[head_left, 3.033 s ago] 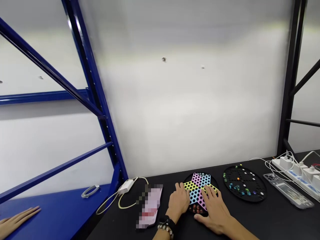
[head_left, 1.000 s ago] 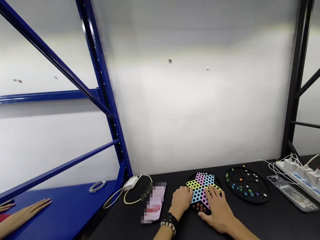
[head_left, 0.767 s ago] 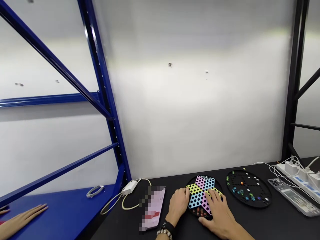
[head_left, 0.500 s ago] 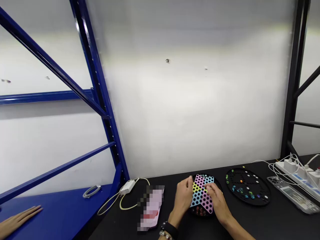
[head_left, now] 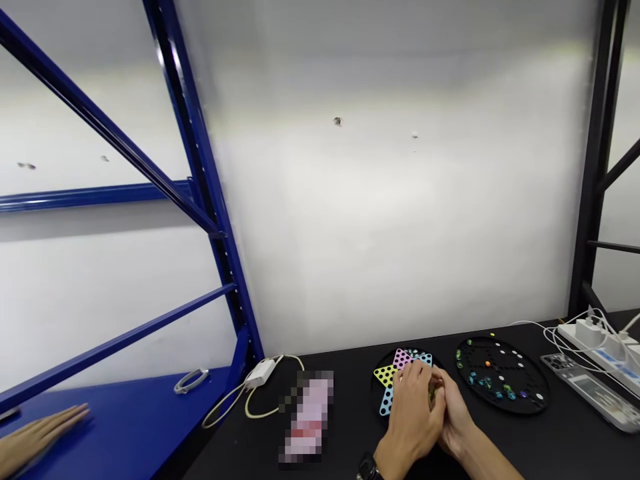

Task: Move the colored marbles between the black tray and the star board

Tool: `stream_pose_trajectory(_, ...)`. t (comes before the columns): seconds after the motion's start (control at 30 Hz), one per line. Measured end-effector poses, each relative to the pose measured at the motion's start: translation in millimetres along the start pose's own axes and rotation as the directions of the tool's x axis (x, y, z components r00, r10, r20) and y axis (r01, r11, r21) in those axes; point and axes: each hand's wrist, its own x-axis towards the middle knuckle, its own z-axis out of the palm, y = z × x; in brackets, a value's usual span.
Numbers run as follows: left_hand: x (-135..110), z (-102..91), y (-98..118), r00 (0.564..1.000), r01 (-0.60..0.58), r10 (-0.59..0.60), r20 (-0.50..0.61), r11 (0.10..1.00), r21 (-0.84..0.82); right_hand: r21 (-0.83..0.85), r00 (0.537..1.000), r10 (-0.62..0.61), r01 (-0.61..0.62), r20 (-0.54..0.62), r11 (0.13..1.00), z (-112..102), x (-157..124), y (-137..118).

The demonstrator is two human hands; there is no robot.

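My left hand (head_left: 409,408) and my right hand (head_left: 454,408) are pressed together over the round black board with the coloured star sheet (head_left: 388,377). They cover most of that board. Both sets of fingers are curled inward and meet around something small and dark that I cannot make out. Only the star's yellow, pink and blue points show on the left and far side of my hands. A second round black board (head_left: 501,379), holding several coloured marbles, lies just right of my right hand.
A phone (head_left: 310,415) lies left of my hands, beside a white charger (head_left: 261,374) with a looped cable. A clear phone case (head_left: 591,391) and a power strip (head_left: 603,339) sit at the right. Another person's hand (head_left: 40,435) rests on the blue shelf (head_left: 125,427).
My hands lay flat and apart on the star sheet. They have since drawn together over the board with fingers curled. The view shifted slightly.
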Motion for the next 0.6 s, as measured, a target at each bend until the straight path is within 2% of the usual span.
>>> stream_pose_trajectory(0.07, -4, -11.2, -3, 1.000, 0.008, -0.008, -0.008, 1.000, -0.029, -0.159, 0.999, -0.001, -0.006, -0.045, 0.987, -13, 9, -13)
stream_pose_trajectory(0.1, -8, -16.4, -7, 1.000, 0.021, -0.021, -0.002, 0.999, -0.031, -0.294, 0.996, -0.055, 0.031, -0.073, 0.955, -22, 15, -23)
stream_pose_trajectory(0.13, -12, -20.5, -13, 0.999, 0.046, -0.046, 0.005, 0.999, -0.024, -0.459, 0.984, -0.152, 0.094, -0.091, 0.883, -33, 19, -34)
stream_pose_trajectory(0.17, -17, -23.5, -20, 0.997, 0.076, -0.075, 0.023, 0.997, -0.008, -0.635, 0.949, -0.301, 0.175, -0.096, 0.752, -45, 24, -47)
stream_pose_trajectory(0.2, -23, -25.1, -28, 0.993, 0.102, -0.103, 0.051, 0.995, 0.012, -0.798, 0.907, -0.420, 0.235, -0.025, 0.554, -58, 27, -61)
stream_pose_trajectory(0.23, -29, -25.6, -36, 0.989, 0.127, -0.129, 0.078, 0.991, 0.035, -0.913, 0.858, -0.511, 0.246, 0.049, 0.326, -71, 30, -74)
stream_pose_trajectory(0.27, -34, -25.0, -44, 0.983, 0.147, -0.152, 0.105, 0.987, 0.058, -0.976, 0.832, -0.548, 0.184, 0.089, 0.121, -84, 31, -88)
stream_pose_trajectory(0.3, -39, -23.9, -51, 0.978, 0.156, -0.166, 0.129, 0.985, 0.078, -0.997, 0.830, -0.551, 0.071, 0.083, -0.042, -96, 32, -99)
stream_pose_trajectory(0.33, -43, -22.5, -57, 0.972, 0.166, -0.180, 0.152, 0.981, 0.098, -0.984, 0.832, -0.550, -0.032, 0.072, -0.178, -107, 31, -109)
stream_pose_trajectory(0.37, -46, -21.2, -61, 0.967, 0.169, -0.187, 0.172, 0.979, 0.114, -0.954, 0.840, -0.540, -0.116, 0.054, -0.277, -116, 30, -116)
stream_pose_trajectory(0.4, -48, -20.2, -65, 0.964, 0.164, -0.186, 0.189, 0.979, 0.125, -0.921, 0.849, -0.527, -0.180, 0.033, -0.347, -124, 30, -121)
stream_pose_trajectory(0.47, -50, -19.3, -69, 0.962, 0.143, -0.170, 0.213, 0.980, 0.136, -0.877, 0.863, -0.506, -0.232, 0.015, -0.422, -134, 29, -127)
stream_pose_trajectory(0.53, -49, -19.3, -71, 0.962, 0.126, -0.155, 0.223, 0.982, 0.140, -0.851, 0.862, -0.505, -0.235, 0.041, -0.469, -138, 29, -127)
stream_pose_trajectory(0.6, -47, -19.6, -75, 0.961, 0.118, -0.151, 0.233, 0.982, 0.151, -0.824, 0.840, -0.530, -0.220, 0.112, -0.523, -134, 29, -125)
